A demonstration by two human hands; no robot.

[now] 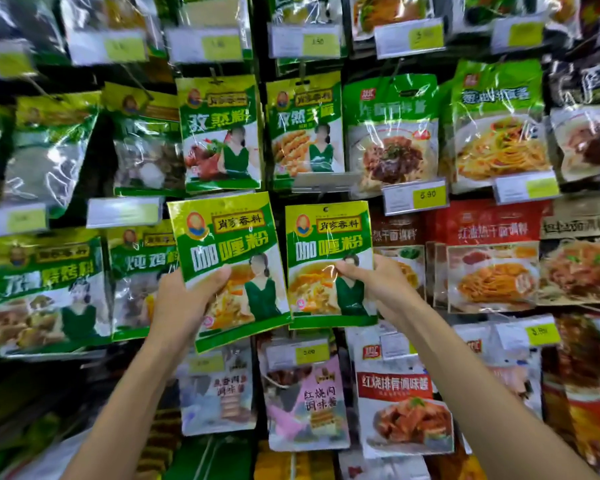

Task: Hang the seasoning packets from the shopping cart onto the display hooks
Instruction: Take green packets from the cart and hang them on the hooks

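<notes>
Two green and yellow seasoning packets with the same print are held up in front of the display wall. My left hand grips the left packet at its lower left, thumb on the front; this packet tilts slightly left. My right hand pinches the right packet at its middle right, and it stands upright. A clear price-tag holder on a display hook sticks out just above the right packet. Whether the right packet's top hole is on a hook cannot be seen. The shopping cart is out of view.
Rows of hanging packets fill the wall: green seasoning packets above and to the left, red sauce packets on the right, pale ones below. Yellow price tags jut out from hook ends between the rows.
</notes>
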